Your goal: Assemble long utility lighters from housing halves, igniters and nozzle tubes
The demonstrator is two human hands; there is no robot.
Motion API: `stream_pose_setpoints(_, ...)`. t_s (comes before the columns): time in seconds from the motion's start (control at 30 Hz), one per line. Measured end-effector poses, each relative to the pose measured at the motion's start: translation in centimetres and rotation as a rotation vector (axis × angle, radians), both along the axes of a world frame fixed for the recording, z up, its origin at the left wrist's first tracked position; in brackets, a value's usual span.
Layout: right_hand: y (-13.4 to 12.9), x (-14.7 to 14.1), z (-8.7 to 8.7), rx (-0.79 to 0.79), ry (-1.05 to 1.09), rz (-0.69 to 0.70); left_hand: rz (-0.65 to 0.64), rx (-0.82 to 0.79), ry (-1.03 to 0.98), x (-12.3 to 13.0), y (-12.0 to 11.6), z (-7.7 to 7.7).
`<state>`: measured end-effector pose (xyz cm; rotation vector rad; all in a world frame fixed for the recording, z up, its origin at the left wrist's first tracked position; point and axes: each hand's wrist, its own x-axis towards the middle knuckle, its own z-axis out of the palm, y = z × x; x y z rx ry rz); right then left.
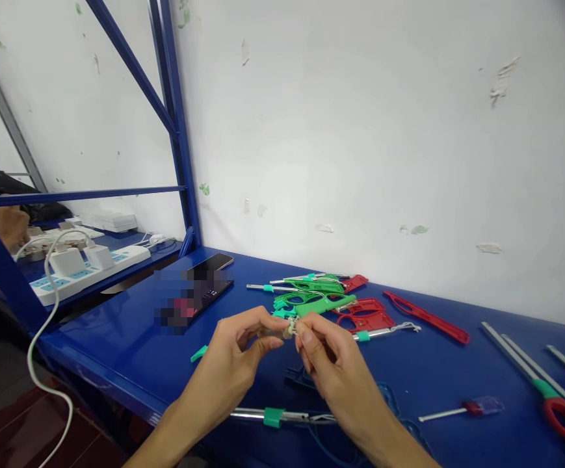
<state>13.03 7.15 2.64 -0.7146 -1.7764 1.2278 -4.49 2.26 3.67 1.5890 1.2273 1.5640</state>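
Note:
A small pale part (290,327) is pinched between the fingertips of both hands, above the blue table (155,354). My left hand (236,354) reaches it from the left with thumb and forefinger. From the right, my right hand (333,357) grips it between thumb and fingers. Fingertips hide much of the part. Beneath the hands lie a metal rod with a green clip (273,417) and dark blue plastic pieces (387,396). Just behind are green plastic handle pieces (324,304) and red ones (367,315).
Two phones (209,296) lie at the back left. A long red piece (428,317), a screwdriver (462,409) and scissors (562,409) are on the right. A blue metal frame (181,149) and a power strip (91,273) stand left. Another person's hand (9,224) shows at the far left.

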Motion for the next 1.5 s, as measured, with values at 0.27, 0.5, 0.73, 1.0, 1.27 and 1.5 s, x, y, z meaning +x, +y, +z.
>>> stream_pose_setpoints(0.27,0.1,-0.2,-0.7,-0.029,-0.004,0.002,-0.016,0.05,0.031,-0.4,0.4,-0.9)
stream_pose_setpoints(0.5,0.4,0.1,-1.1,-0.07,0.026,0.027,-0.013,0.075,0.014,-0.1,0.7,-1.2)
stream_pose_setpoints(0.73,0.6,0.0,-0.7,-0.116,0.018,0.058,-0.003,0.138,0.03,0.0,0.6,-1.5)
stream_pose_setpoints(1.0,0.4,-0.3,-0.4,-0.157,0.067,0.066,0.013,0.154,0.134,0.0,0.6,-1.6)
stream_pose_setpoints(1.27,0.4,-0.3,-0.3,-0.183,0.068,0.074,0.04,0.086,0.253,-0.8,0.5,-1.9)
stream_pose_setpoints(1.5,0.8,-0.3,0.0,-0.173,0.066,0.082,0.064,0.079,0.337,-0.9,0.4,-1.3)
